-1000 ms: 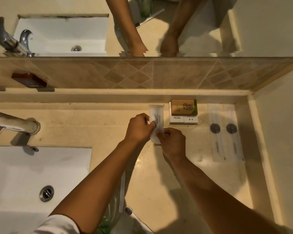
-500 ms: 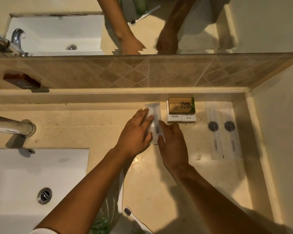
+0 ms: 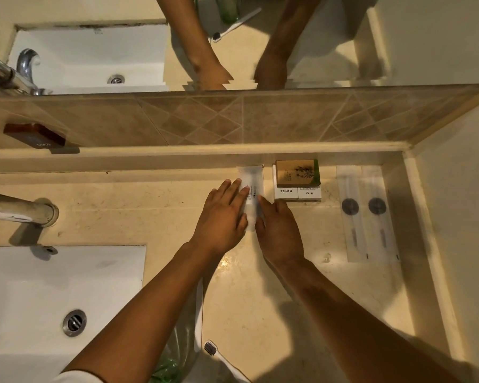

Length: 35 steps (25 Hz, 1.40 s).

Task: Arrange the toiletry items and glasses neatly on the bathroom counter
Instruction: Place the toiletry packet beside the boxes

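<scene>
A white sachet [image 3: 252, 179] lies flat on the beige counter [image 3: 260, 299], against the back ledge. My left hand [image 3: 221, 217] rests on its left side with flat, spread fingers. My right hand [image 3: 278, 230] touches its right edge, fingers extended. Just right of the sachet a brown soap box [image 3: 297, 172] sits on top of two white hotel boxes [image 3: 297, 193]. Further right lie two clear wrapped packets [image 3: 367, 214], side by side. No glasses are in view.
A white sink [image 3: 39, 299] with a drain and a chrome tap [image 3: 20, 210] fills the left. A white toothbrush [image 3: 215, 352] and a crumpled plastic bag with something green [image 3: 177, 355] lie at the near edge. A mirror runs above the tiled backsplash; the wall closes the right side.
The sachet was held up between both hands a second ago. It has been laid down against the ledge beside the boxes, and both hands have flattened onto it.
</scene>
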{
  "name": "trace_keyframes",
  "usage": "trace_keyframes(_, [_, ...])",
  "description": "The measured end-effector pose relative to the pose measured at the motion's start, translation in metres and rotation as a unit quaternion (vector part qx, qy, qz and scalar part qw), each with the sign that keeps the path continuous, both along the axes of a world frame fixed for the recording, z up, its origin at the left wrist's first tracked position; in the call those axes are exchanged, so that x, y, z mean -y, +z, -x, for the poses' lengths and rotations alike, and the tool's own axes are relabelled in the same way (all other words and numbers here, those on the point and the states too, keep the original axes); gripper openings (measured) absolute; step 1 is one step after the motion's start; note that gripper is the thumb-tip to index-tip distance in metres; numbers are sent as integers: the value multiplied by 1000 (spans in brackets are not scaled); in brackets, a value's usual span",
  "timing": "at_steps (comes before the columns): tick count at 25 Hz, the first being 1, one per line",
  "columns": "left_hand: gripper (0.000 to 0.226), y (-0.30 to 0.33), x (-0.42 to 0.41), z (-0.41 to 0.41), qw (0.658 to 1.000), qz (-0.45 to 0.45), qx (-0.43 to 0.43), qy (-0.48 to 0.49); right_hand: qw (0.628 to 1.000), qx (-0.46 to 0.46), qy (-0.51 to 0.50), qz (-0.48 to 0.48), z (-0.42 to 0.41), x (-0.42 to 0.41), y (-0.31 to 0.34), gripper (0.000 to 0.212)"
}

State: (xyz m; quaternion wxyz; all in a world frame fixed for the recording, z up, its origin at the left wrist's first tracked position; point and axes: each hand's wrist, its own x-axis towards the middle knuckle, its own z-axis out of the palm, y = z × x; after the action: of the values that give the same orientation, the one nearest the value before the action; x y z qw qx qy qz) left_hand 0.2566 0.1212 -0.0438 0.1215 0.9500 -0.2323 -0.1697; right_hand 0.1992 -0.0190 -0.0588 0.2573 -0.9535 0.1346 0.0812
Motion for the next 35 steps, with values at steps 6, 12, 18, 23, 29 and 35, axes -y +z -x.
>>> trace_keyframes(6, [61, 0, 2, -1, 1000, 7, -2, 8, 1000, -6, -6, 19, -3, 1, -2, 53])
trace_keyframes(12, [61, 0, 1, -3, 1000, 15, -5, 8, 1000, -11, -1, -18, -7, 4, 1, 48])
trace_keyframes(18, [61, -3, 1, 0, 999, 32, -1, 15, 999, 2, -10, -51, -6, 2, 3, 45])
trace_keyframes(23, [60, 5, -6, 9, 999, 48, 9, 19, 996, 32, -47, -64, 4, -4, 15, 48])
trace_keyframes(29, [53, 36, -37, 67, 998, 59, 17, 15, 995, 25, 25, -97, 67, -11, 38, 43])
trace_keyframes(35, [44, 72, -59, 138, 993, 120, 11, 12, 984, 104, 114, -86, 149, -26, 54, 39])
